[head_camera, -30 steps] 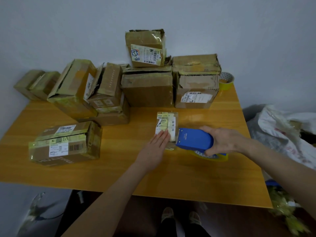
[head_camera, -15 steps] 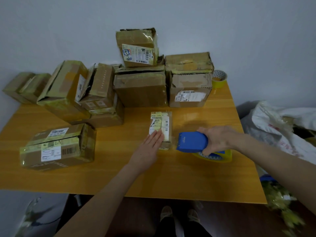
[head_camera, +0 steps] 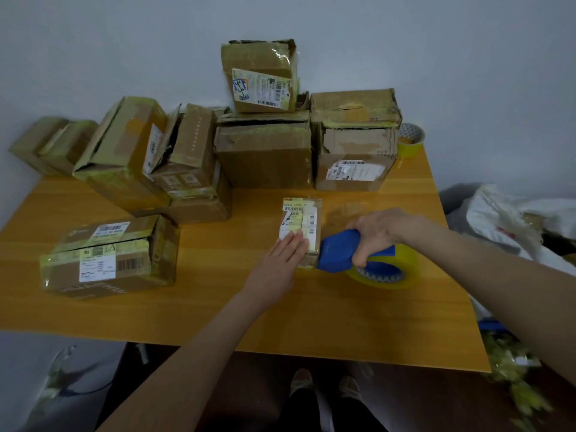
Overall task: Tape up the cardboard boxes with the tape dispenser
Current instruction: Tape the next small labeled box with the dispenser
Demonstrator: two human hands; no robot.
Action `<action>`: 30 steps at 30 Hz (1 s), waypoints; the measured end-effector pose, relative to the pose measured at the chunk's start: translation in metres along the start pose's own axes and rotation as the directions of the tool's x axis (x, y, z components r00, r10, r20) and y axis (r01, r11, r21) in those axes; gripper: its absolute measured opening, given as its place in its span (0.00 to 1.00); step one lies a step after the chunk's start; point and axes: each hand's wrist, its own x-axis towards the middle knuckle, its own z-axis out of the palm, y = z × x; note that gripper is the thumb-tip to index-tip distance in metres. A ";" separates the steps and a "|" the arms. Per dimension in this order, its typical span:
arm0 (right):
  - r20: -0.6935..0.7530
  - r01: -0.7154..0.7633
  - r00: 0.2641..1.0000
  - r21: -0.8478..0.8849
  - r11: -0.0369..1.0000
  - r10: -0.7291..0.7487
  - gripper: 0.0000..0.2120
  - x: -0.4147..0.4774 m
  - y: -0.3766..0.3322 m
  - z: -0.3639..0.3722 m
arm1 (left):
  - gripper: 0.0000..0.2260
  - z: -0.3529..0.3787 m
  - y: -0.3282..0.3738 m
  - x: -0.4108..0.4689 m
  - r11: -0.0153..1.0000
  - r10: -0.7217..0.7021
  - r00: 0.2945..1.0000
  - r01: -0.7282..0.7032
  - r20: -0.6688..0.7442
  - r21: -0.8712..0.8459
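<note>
A small flat cardboard box [head_camera: 304, 213] with white and yellow labels lies in the middle of the orange table [head_camera: 218, 307]. My left hand [head_camera: 280, 263] presses flat on its near end with straight fingers. My right hand [head_camera: 378, 230] grips the blue tape dispenser [head_camera: 338, 252], whose nose is tipped down against the box's near right corner. Its yellow tape roll [head_camera: 389, 275] rests on the table behind it.
Several taped cardboard boxes stand stacked along the wall [head_camera: 265, 151], and one long box [head_camera: 109, 257] lies at the front left. A spare tape roll [head_camera: 411, 138] sits at the back right corner. White bags [head_camera: 514, 219] lie off the right edge. My feet show below the table.
My right hand has tipped the dispenser's nose down against the small box's near corner, lifting the roll into view. My left hand stays pressed on the box.
</note>
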 end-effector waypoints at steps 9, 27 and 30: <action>-0.012 -0.087 0.996 0.054 0.995 0.088 0.29 -0.012 -0.015 0.003 | 0.35 -0.001 0.000 0.001 1.000 0.007 0.999 -0.008 0.035 0.024; -0.074 -0.057 0.990 0.578 0.814 0.122 0.28 -0.013 0.020 0.024 | 0.34 -0.003 -0.005 -0.001 0.999 -0.027 0.999 0.028 0.041 -0.021; -0.194 0.033 0.955 0.821 0.570 0.225 0.14 -0.020 0.038 0.028 | 0.34 0.000 -0.002 -0.001 0.999 -0.028 0.999 0.028 0.024 -0.028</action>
